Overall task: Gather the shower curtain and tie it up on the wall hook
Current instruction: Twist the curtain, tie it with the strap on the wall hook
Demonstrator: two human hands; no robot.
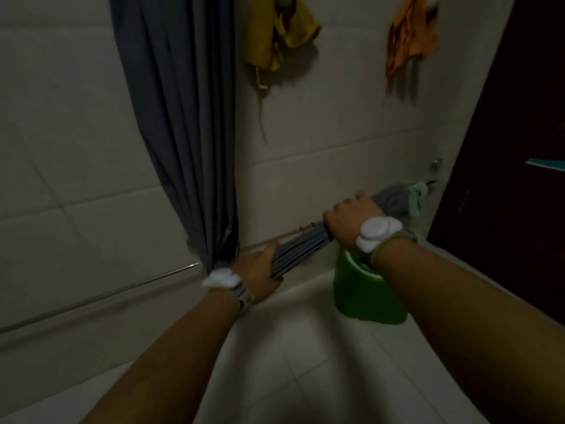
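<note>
- While the grey shower curtain [183, 117] hangs bunched on the left, the left hand [260, 270] grasps its gathered length.
- The right hand [351, 218] grips it farther right.

A grey shower curtain [183, 133] was bunched against the tiled wall [61, 148]; its gathered end was gripped by the left hand [256, 270] and right hand [351, 221], beside a green bucket [367, 295].
</note>
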